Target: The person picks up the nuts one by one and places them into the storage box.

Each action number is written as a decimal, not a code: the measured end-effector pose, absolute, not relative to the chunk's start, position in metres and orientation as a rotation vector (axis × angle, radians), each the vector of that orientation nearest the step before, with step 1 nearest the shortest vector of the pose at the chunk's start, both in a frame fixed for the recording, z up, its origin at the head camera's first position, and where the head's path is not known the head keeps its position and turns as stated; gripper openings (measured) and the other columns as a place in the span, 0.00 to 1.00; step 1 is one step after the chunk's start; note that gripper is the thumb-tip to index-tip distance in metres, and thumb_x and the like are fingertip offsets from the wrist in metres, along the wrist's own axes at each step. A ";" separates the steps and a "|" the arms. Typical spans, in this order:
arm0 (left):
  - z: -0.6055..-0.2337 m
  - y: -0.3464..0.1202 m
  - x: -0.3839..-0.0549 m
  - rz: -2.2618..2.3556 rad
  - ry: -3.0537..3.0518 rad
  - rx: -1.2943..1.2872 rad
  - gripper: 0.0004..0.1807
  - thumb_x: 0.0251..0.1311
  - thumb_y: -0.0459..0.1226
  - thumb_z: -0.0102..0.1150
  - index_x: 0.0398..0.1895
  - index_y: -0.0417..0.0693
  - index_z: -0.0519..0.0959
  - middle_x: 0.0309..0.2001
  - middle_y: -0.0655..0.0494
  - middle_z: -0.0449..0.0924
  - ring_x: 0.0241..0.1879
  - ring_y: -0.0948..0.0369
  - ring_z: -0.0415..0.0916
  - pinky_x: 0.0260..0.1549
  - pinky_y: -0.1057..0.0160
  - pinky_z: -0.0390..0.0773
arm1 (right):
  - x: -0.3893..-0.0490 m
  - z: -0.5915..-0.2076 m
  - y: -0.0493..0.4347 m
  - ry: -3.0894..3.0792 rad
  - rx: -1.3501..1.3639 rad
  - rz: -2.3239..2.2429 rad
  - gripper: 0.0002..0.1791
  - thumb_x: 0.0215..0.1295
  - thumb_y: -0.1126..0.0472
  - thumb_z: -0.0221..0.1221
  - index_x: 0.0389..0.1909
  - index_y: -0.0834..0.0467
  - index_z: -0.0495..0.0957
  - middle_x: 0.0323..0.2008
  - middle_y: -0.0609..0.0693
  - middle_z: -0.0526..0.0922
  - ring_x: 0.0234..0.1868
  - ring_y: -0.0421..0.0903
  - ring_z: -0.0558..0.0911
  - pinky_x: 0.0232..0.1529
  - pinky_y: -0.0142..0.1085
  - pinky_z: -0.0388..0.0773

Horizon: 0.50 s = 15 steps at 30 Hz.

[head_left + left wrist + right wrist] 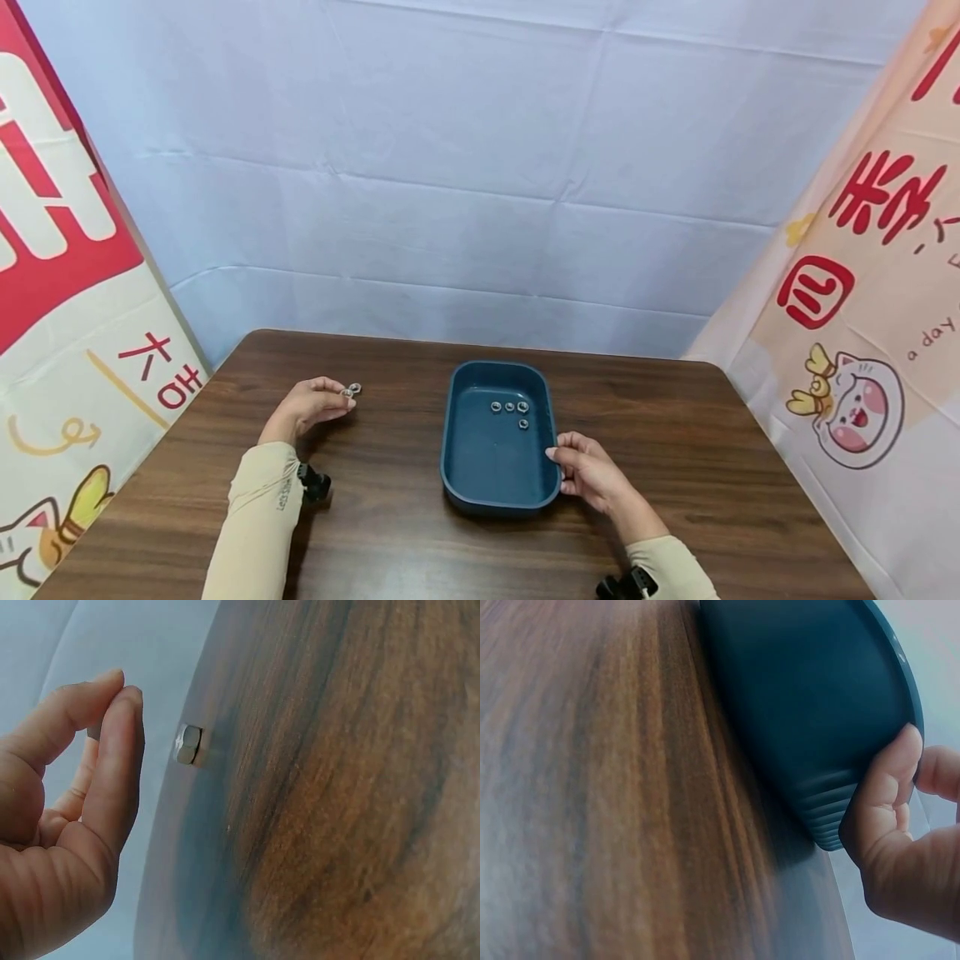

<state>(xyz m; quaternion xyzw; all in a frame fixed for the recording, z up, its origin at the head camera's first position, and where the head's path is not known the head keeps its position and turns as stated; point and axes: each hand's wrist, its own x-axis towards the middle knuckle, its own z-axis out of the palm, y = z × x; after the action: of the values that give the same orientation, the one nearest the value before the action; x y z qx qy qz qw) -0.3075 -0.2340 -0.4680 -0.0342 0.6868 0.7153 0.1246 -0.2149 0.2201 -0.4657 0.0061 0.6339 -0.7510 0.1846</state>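
My left hand (pixel 311 407) pinches a small metal nut (pixel 347 393) between thumb and fingertips, above the left part of the table. In the left wrist view the fingers hide most of that nut. Just beyond the fingertips a second hex nut (pixel 189 744) lies on the wood, apart from the hand. A dark blue rectangular tray (pixel 495 492) stands near the middle of the table, with several metal nuts (pixel 522 407) grouped in its far right part. On the tray's right side, my right hand (pixel 588 471) grips the rim, thumb on one side and fingers on the other.
The brown wooden table (pixel 390 533) ends at a pale hanging cloth (pixel 450 208) behind it. Printed banners (pixel 840 333) hang on the right and left sides. A black wrist camera (pixel 313 483) sits on each sleeved forearm.
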 end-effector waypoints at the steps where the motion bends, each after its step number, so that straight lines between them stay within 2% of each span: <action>1: -0.467 -0.233 -0.307 2.080 2.003 -0.086 0.10 0.55 0.23 0.59 0.38 0.31 0.69 0.33 0.47 0.77 0.36 0.57 0.81 0.45 0.55 0.76 | -0.215 -0.466 0.220 1.792 0.018 -2.118 0.09 0.62 0.68 0.54 0.37 0.60 0.62 0.20 0.49 0.70 0.18 0.39 0.70 0.17 0.28 0.71; 8: -0.464 -0.229 -0.301 2.057 2.019 -0.082 0.14 0.52 0.22 0.61 0.41 0.26 0.70 0.34 0.47 0.77 0.36 0.56 0.81 0.44 0.55 0.76 | -0.214 -0.467 0.217 1.809 0.009 -2.106 0.09 0.62 0.68 0.55 0.36 0.61 0.62 0.19 0.50 0.69 0.18 0.40 0.69 0.17 0.28 0.71; 15: -0.463 -0.214 -0.297 2.083 2.024 0.006 0.11 0.51 0.22 0.62 0.38 0.28 0.73 0.38 0.46 0.75 0.35 0.58 0.81 0.41 0.58 0.78 | -0.215 -0.467 0.219 1.820 0.011 -2.120 0.09 0.61 0.68 0.55 0.36 0.62 0.63 0.19 0.49 0.69 0.18 0.39 0.69 0.17 0.28 0.71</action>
<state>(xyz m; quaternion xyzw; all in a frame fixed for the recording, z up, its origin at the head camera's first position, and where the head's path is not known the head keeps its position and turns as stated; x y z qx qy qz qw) -0.2967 -0.2140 -0.4634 0.0022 0.6918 0.7123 0.1184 -0.2151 0.2186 -0.4666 0.0039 0.6416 -0.7474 0.1727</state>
